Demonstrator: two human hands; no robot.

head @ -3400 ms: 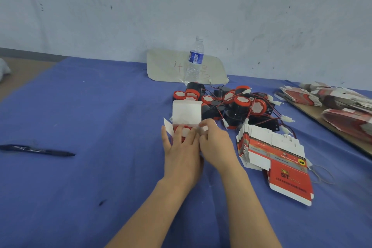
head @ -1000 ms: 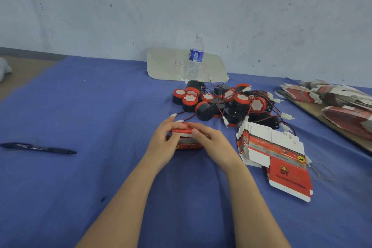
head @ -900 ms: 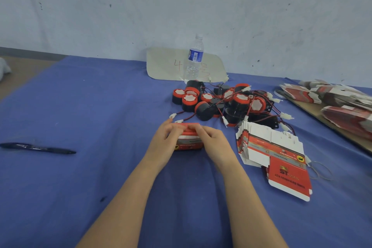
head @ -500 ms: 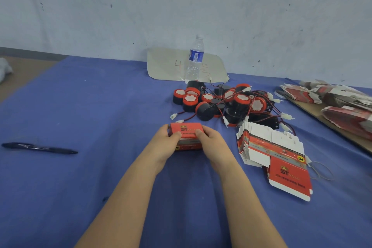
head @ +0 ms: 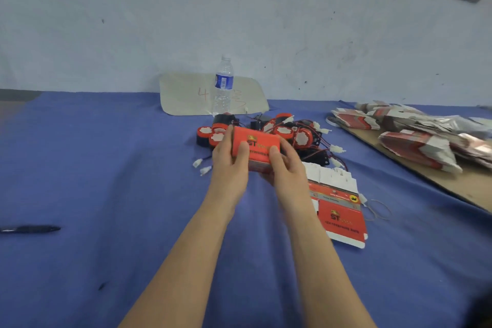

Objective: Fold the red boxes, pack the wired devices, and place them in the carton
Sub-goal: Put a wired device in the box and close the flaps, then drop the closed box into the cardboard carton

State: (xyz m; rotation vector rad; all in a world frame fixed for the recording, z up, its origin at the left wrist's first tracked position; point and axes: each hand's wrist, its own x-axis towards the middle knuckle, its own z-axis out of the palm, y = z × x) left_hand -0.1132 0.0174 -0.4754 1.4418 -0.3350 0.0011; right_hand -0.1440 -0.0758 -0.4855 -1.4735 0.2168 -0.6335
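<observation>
Lift of the red box [head: 255, 148] off the blue cloth [head: 106, 168].

Half a second ago it sat on the cloth between the two hands. Now it is in the air, closed and tipped so its printed face looks back at the camera, and it hides part of the pile of wired devices [head: 295, 136] behind it. The left hand [head: 229, 165] grips its left end, thumb on the printed face and fingers curled round the far edge; the right hand [head: 286, 168] grips the right end the same way. The white flap that stood open some seconds back is now shut. The stack of flat boxes [head: 339, 210] lies where it lay, just right of the right wrist, and the pen [head: 29, 229], the water bottle [head: 223, 85] and the bundles on the brown board [head: 452, 181] have not moved.
</observation>
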